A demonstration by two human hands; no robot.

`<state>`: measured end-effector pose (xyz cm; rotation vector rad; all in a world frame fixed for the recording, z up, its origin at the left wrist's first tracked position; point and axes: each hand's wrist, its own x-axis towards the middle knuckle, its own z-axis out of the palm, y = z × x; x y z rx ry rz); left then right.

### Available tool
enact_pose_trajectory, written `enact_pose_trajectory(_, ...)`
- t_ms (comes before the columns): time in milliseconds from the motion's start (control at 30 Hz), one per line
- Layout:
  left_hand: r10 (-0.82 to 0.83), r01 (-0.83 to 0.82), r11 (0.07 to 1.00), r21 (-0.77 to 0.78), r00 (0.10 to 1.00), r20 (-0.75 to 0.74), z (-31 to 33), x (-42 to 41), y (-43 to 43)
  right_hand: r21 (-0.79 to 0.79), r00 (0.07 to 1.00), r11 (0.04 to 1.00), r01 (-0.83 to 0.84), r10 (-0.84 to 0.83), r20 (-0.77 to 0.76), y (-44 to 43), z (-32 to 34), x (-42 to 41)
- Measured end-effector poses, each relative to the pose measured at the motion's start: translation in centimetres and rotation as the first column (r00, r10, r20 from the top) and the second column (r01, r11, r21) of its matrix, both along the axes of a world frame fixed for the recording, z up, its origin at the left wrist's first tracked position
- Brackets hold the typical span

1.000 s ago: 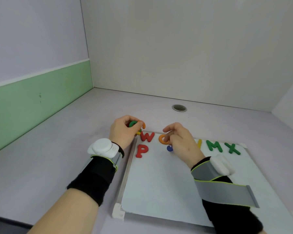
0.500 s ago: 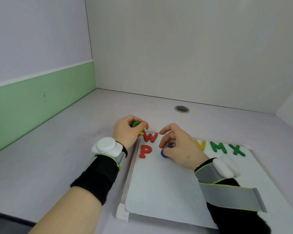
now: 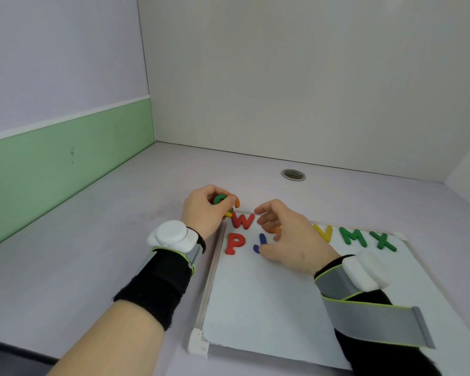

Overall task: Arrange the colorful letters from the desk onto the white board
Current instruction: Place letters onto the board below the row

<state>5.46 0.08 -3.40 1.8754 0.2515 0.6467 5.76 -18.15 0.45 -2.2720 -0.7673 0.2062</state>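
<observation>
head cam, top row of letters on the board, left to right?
Red W → orange letter, mostly hidden under the right hand → yellow V → green M → green X.

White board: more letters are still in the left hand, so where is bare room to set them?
The white board is bare across its near half, below the red P and blue J, and to the right under the M and X. The far edge is crowded: W, V, and the right hand hovering there. The left hand holds several letters.
</observation>
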Motion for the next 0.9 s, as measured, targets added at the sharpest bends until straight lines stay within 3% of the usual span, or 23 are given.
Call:
enact_pose_trajectory(100, 0.004, -0.004, 1.000, -0.008, 1.000, 0.000, 0.1, -0.1, 0.0, -0.068, 1.000, 0.998, -0.005, 0.005, -0.002, -0.2, 0.0, -0.1)
enact_pose_trajectory(633, -0.078, 0.078, 0.997, -0.010, 0.997, 0.025, 0.4, -0.2, -0.8, -0.100, 1.000, 0.995, 0.013, -0.011, 0.017, -0.1, 0.0, 0.0)
enact_pose_trajectory(900, -0.219, 0.220, 0.975, -0.039, 0.975, 0.032, 1.5, -0.6, -2.9, 0.214, 0.985, 0.964, 0.160, -0.169, 0.027, -0.2, 1.0, 0.8)
